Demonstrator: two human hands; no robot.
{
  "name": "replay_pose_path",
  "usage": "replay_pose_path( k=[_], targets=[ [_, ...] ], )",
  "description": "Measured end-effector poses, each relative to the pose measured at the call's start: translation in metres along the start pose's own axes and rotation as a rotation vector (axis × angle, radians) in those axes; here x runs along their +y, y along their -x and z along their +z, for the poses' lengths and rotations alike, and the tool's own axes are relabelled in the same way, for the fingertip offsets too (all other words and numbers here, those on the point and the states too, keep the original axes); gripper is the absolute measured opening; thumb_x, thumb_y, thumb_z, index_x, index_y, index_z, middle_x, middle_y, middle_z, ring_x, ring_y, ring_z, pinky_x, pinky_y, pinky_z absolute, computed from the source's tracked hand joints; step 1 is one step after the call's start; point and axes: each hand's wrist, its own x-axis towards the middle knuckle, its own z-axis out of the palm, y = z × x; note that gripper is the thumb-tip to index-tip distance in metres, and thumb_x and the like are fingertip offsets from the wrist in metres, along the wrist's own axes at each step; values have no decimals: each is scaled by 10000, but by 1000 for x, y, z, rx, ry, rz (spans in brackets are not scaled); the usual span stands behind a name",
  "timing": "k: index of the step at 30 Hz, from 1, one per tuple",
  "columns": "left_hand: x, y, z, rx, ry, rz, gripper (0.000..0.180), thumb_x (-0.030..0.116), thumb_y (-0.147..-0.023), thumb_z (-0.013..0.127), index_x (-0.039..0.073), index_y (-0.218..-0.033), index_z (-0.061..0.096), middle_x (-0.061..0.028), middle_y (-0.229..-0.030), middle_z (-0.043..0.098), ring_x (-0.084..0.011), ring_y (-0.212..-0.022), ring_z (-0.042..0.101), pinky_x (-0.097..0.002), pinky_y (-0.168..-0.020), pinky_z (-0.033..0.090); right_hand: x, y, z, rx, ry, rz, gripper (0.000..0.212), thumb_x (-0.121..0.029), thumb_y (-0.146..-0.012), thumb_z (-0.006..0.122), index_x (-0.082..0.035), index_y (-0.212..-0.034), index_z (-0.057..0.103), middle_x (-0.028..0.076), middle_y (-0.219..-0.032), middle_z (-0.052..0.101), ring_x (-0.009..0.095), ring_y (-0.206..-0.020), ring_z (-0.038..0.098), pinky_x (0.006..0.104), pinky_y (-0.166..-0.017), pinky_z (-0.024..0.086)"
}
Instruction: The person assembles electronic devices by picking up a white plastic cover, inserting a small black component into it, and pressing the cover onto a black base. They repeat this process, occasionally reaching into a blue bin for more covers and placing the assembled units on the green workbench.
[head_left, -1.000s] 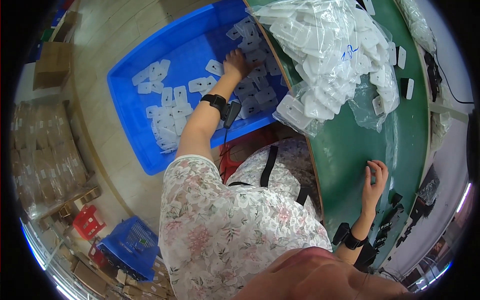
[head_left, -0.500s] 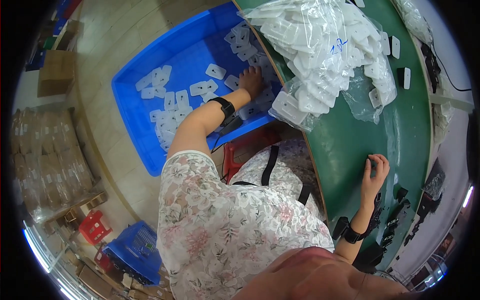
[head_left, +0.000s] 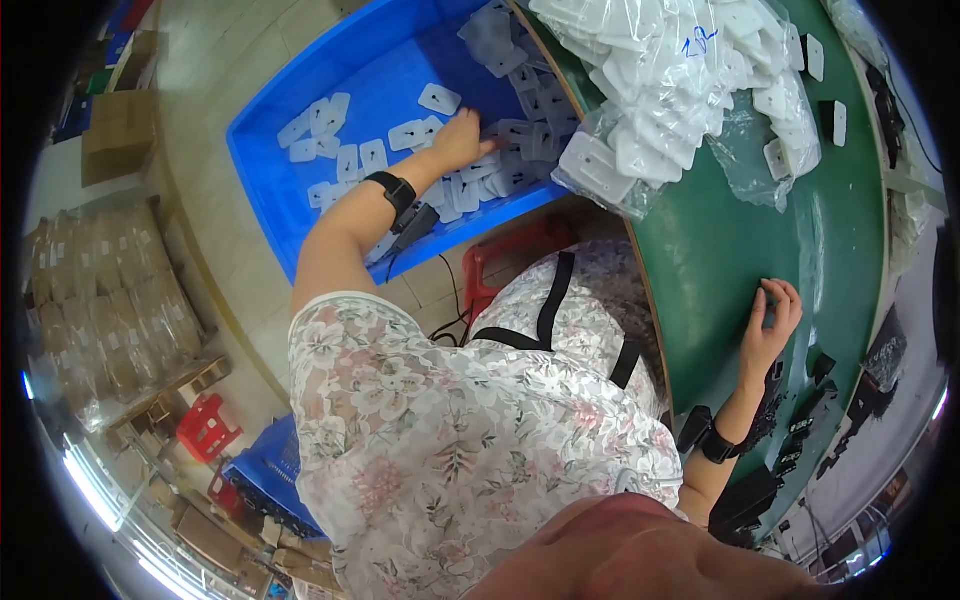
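My left hand (head_left: 462, 140) is over white rectangular plates with small dark centres inside a blue plastic bin (head_left: 385, 80). Its thumb stands away from the fingers, and no plate shows in its grasp. Just beyond the fingertips lies one loose white plate (head_left: 438, 98); others spread around and beneath the hand. My right hand (head_left: 772, 322) rests on the green tabletop (head_left: 690, 260), thumb and loosely bent fingers apart, holding nothing visible. A clear plastic bag (head_left: 690, 80) full of white plates lies farther along the tabletop.
Black parts (head_left: 797, 440) lie near my right forearm. Small black-and-white pieces (head_left: 838, 123) stand beyond the bag. A red stool (head_left: 485, 275) is below the bin's near side. Wrapped stacks (head_left: 110, 310) and a blue crate (head_left: 275, 470) are on the left floor.
My left hand has moved left and slightly nearer across the bin, away from its right side. The whole view has shifted a little. My right hand keeps its place on the tabletop.
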Motion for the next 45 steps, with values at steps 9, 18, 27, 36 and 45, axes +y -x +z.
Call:
replay_pose_path(
  k=[9, 18, 27, 36, 45],
  targets=[
    [34, 20, -1, -260, 55, -139, 746, 533, -640, 757, -35, -1086, 570, -249, -1071, 618, -401, -1003, 596, -444, -844, 496, -2, 3, 6, 56, -5, 13, 147, -53, -879, 601, -64, -1021, 636, 91, -1114, 575, 256, -1062, 513, 339, -905, 403],
    [40, 34, 32, -363, -106, -183, 648, 504, -712, 685, 29, -1146, 604, -228, -1119, 632, -382, -1058, 601, -443, -882, 487, 14, 19, 10, 86, -178, 44, 130, -26, -827, 628, -44, -955, 637, 99, -1079, 591, 272, -1060, 534, 357, -932, 407],
    [33, 43, 26, -201, -300, -81, 481, 463, -842, 539, 24, -1004, 651, -270, -977, 644, -446, -915, 611, -511, -793, 479, 21, 39, -7, 99, -331, 55, 85, -53, -849, 621, -43, -933, 619, 68, -987, 600, 260, -962, 561, 355, -848, 457],
    [-12, 40, 28, -97, 21, -12, 463, 390, -823, 587, 10, -1087, 620, -261, -1001, 649, -411, -953, 618, -446, -829, 474, 53, 60, -49, 245, -353, 234, 113, -42, -881, 594, -28, -987, 633, 56, -952, 618, 156, -846, 591, 253, -706, 473],
    [-65, 30, -42, 83, 127, -214, 429, 355, -836, 637, -49, -969, 583, -174, -835, 626, -257, -758, 582, -379, -715, 460, 71, 78, -82, 226, -78, 300, 294, -176, -851, 662, -69, -1119, 604, 52, -1091, 605, 188, -956, 585, 302, -829, 472]
  ],
)
